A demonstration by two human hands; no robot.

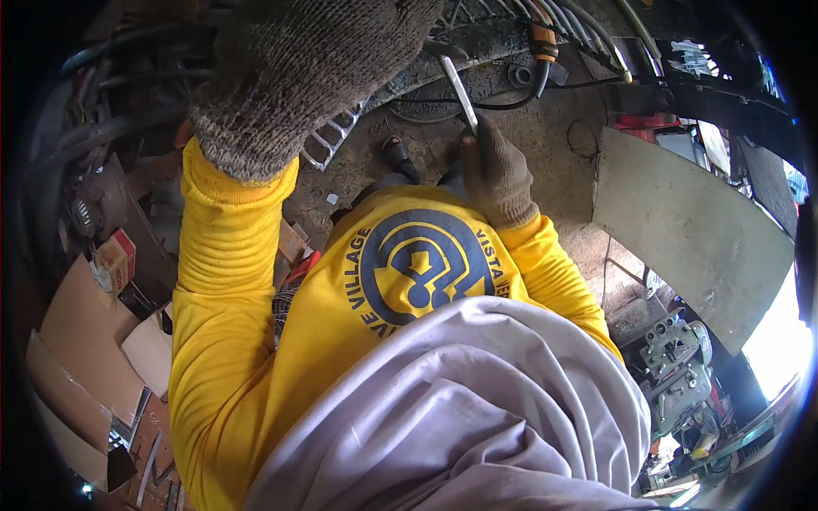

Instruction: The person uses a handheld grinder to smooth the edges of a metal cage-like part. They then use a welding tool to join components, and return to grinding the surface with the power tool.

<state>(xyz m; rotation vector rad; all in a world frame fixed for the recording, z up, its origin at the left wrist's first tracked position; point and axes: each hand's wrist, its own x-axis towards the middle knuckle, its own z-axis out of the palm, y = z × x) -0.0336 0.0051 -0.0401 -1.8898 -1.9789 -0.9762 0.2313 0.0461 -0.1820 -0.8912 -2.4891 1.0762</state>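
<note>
**Slim tool held high, close to cables and hoses**

The right hand (498, 175), in a grey knit glove, is closed around the lower end of a slim pale metal tool (460, 92) that points up and away from it toward the dark greasy machine underside (477, 51). The left hand (298, 77), gloved the same, is raised close to the camera against the dark machine parts on its side; whether it grips anything there I cannot tell, as the glove's back hides the fingers.

The tool looks thin and the grip sits at one end only, so it could slip or twist off its mark if pushed at an angle. Just beyond the right hand hang an orange-collared hose (543, 47) and thin black cables (511, 98); a slip could snag or nick them.

Below the hands, the yellow sleeves and a pale cloth (460, 409) block much of the floor. Left of the left arm lie cardboard sheets (77, 341); right of the right arm leans a grey board (690, 230)
</note>
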